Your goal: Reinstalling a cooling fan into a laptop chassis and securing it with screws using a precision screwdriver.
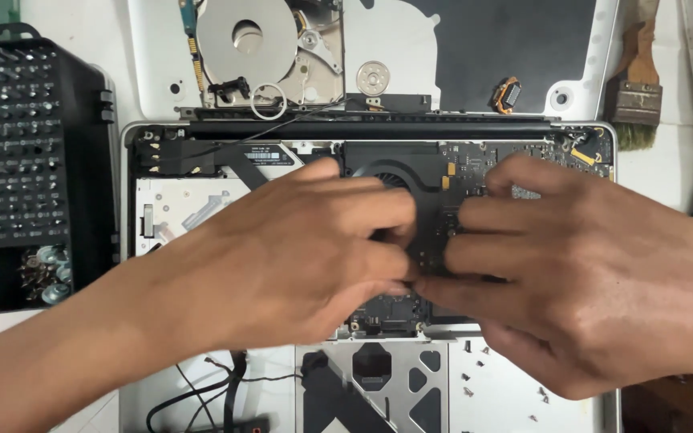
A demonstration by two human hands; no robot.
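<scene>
I have my left hand (306, 256) and right hand (571, 281) meeting fingertip to fingertip, fingers together on the logic board (475, 172) at the open laptop's (523, 393) middle.

The opened silver laptop (523, 397) lies flat, its dark logic board (475, 172) and round black fan (387, 172) exposed.

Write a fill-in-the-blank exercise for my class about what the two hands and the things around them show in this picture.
1. Both hands, left hand and right hand, meet over the opened ____.
2. The black screwdriver bit case lies to the ____ of the laptop.
3. The brush lies at the upper ____.
4. The opened hard drive shows a round silver ____.

Missing words: laptop; left; right; platter
</scene>
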